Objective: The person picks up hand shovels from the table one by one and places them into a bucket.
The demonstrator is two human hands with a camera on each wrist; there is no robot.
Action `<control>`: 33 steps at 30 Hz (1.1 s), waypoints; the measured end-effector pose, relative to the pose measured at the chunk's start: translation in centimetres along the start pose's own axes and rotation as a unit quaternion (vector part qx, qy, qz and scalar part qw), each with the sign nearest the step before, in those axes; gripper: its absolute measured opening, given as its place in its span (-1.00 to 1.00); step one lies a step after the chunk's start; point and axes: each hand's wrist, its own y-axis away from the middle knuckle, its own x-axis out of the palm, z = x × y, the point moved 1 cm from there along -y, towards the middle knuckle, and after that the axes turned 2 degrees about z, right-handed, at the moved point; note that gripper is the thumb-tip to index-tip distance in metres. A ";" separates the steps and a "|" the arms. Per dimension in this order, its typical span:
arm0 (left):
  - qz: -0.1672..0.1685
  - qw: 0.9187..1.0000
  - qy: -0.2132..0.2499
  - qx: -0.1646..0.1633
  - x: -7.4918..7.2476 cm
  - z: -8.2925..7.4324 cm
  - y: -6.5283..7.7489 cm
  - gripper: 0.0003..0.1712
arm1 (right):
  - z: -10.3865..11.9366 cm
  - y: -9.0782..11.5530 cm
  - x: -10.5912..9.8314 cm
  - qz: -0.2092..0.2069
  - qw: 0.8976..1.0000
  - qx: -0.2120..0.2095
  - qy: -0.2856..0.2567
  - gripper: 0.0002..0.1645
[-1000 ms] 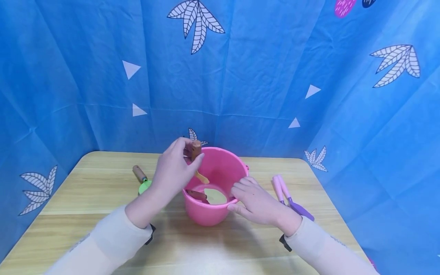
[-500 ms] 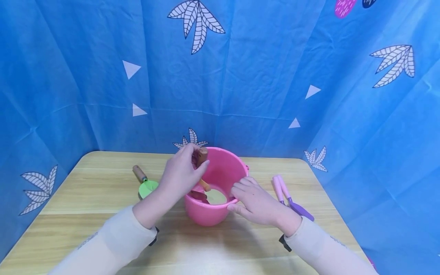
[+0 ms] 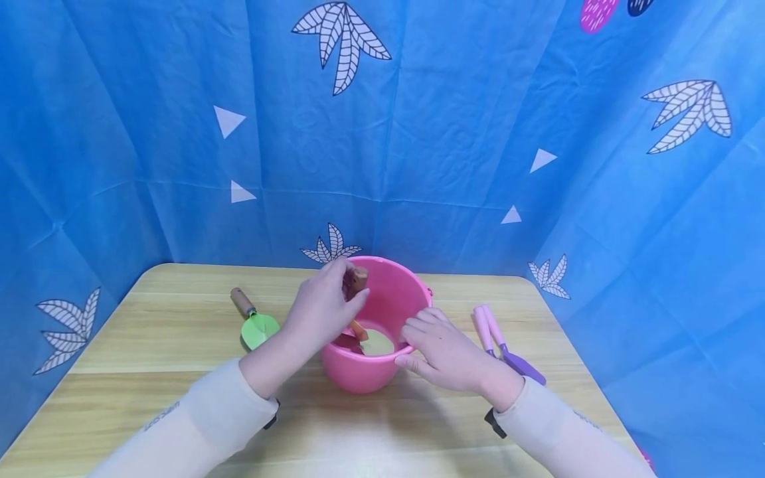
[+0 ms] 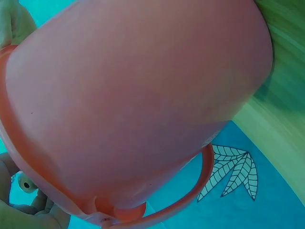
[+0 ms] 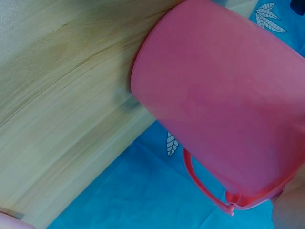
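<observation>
A pink bucket (image 3: 358,373) stands upright near the middle of the table in the head view. My left hand (image 3: 323,302) is over its left rim and grips the brown wooden handle (image 3: 357,280) of a small tool. That tool's orange shaft (image 3: 358,330) points down into the bucket; its far end cannot be made out. On the opposite side, my right hand (image 3: 445,348) holds the bucket's rim, fingers over the edge and thumb outside. Inside lie a reddish-brown handle (image 3: 346,342) and a pale yellow-green piece (image 3: 378,342). Both wrist views mostly show the bucket's outer wall (image 4: 143,95).
A green hand trowel (image 3: 259,328) with a brown handle lies left of the bucket, partly behind my left forearm. To the right are pink-handled tools, one with a purple blade (image 3: 523,366). Blue patterned cloth (image 3: 382,133) hangs behind the wooden table (image 3: 149,358).
My left hand has moved right and down, lowering the wooden-handled tool further into the bucket. More of the green trowel shows now. The right hand has stayed on the rim.
</observation>
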 end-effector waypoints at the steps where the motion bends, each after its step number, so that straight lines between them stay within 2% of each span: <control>1: 0.002 1.000 0.001 0.001 0.1 0.0 0.0 -0.57 | 0.0 0.0 0.0 0.000 1.000 0.000 -0.001 -0.52; 11: -0.004 1.000 -0.002 0.018 0.9 0.3 -0.1 -0.64 | -0.4 -0.1 0.1 -0.009 1.000 -0.014 0.019 -0.49; 18: 0.017 1.000 0.015 0.007 1.6 0.7 0.1 -0.61 | -0.5 -0.1 0.3 -0.009 1.000 -0.014 0.016 -0.53; 26: 0.013 1.000 0.006 0.007 2.0 0.8 0.2 -0.61 | -0.6 0.0 0.5 -0.012 1.000 -0.012 0.017 -0.55; 33: 0.034 0.999 -0.003 0.016 2.2 0.8 0.1 -0.59 | -0.7 0.0 0.5 -0.015 1.000 -0.016 0.012 -0.55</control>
